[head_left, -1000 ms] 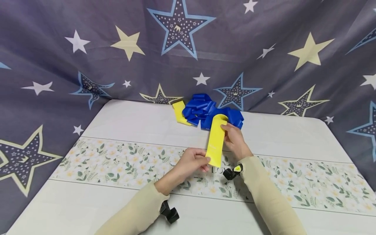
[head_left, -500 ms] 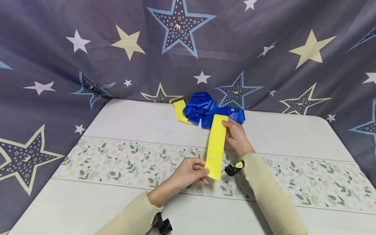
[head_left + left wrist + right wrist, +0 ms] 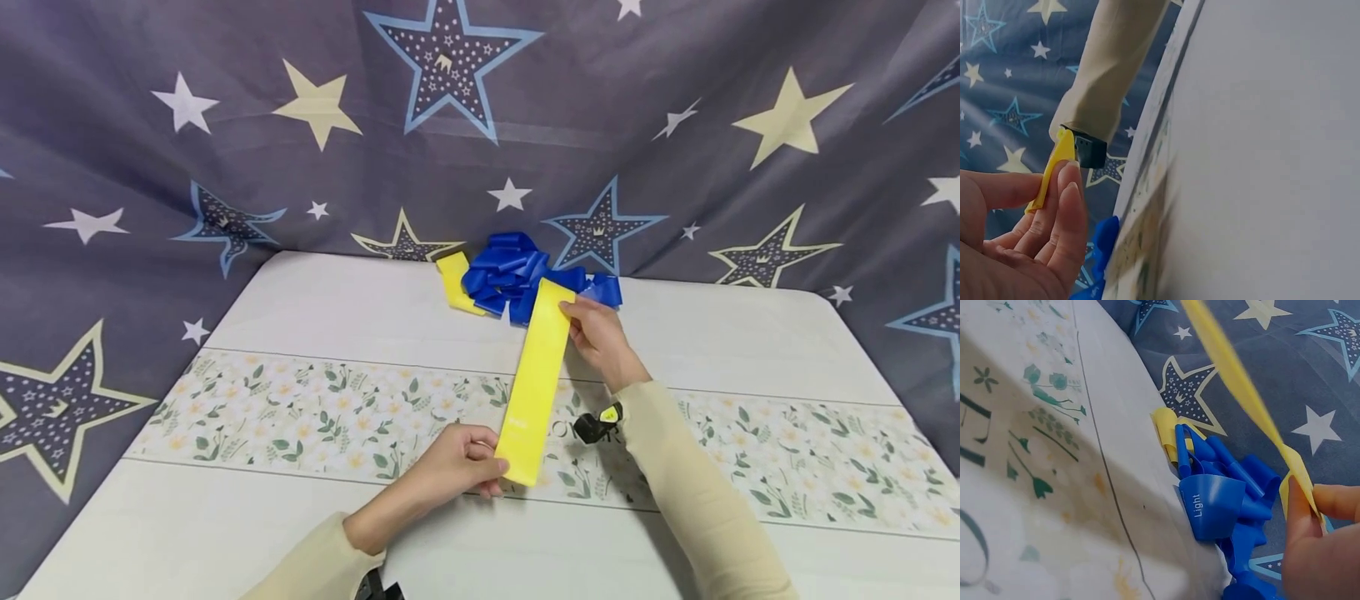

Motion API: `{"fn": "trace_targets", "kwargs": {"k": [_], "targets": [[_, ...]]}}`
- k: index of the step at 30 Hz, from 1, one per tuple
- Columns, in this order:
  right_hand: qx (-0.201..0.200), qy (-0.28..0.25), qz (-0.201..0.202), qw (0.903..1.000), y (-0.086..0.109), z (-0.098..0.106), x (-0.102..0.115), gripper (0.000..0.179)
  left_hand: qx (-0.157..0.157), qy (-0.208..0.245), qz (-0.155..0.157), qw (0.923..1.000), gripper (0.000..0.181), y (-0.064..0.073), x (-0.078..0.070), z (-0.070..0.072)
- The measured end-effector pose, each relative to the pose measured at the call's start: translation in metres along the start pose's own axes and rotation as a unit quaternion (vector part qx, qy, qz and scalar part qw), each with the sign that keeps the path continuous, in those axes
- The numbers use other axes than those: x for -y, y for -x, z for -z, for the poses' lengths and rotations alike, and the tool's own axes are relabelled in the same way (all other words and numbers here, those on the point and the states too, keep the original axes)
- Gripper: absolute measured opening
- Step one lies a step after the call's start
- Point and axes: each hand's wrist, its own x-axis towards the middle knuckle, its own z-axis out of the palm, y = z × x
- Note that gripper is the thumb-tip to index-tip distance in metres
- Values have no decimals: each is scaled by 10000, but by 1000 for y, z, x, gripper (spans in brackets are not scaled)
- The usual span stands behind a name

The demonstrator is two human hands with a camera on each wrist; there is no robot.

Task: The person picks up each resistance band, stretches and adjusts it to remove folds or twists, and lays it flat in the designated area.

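A flat yellow resistance band (image 3: 536, 375) is held up between the two hands, slanting above the table. My left hand (image 3: 459, 458) pinches its lower, nearer end between thumb and fingers. At the upper end, my right hand (image 3: 600, 337) grips the band's right edge. Behind it lies a heap of blue resistance bands (image 3: 510, 271); the word "Light" shows on one blue band (image 3: 1210, 506) in the right wrist view. Another yellow band (image 3: 456, 283) lies at the heap's left side. The held band covers part of the blue heap in the head view.
The white table (image 3: 330, 304) has a floral strip (image 3: 300, 417) with some lettering across its middle. A dark star-patterned cloth (image 3: 510, 150) hangs right behind the table's far edge. A black wrist camera (image 3: 597, 423) hangs beneath the right forearm.
My left hand has moved nearer and to the left with the band's lower end. The band shows longer and straighter; its upper end no longer curls over. The right hand has barely moved.
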Motion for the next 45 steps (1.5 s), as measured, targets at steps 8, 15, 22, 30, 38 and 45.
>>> {"fn": "trace_targets", "kwargs": {"k": [8, 15, 22, 30, 38, 45], "targets": [[63, 629, 133, 9979, 0, -9, -6, 49, -92, -346, -58, 9993, 20, 14, 12, 13], [198, 735, 77, 9971, 0, -22, -16, 44, 81, -172, -3, 9998, 23, 24, 24, 20], [320, 781, 117, 9964, -2, -34, -22, 44, 168, -66, 105, 9998, 23, 34, 30, 30], [415, 1094, -12, 9931, -5, -53, -35, 47, 83, -197, 391, 9990, 23, 48, 38, 45], [561, 1369, 5, 9890, -7, -76, -51, 43, -174, -601, 505, 9968, 26, 64, 43, 60], [662, 1701, -118, 9831, -8, -96, -66, 42, -191, -790, 819, 9933, 28, 77, 43, 72]]}}
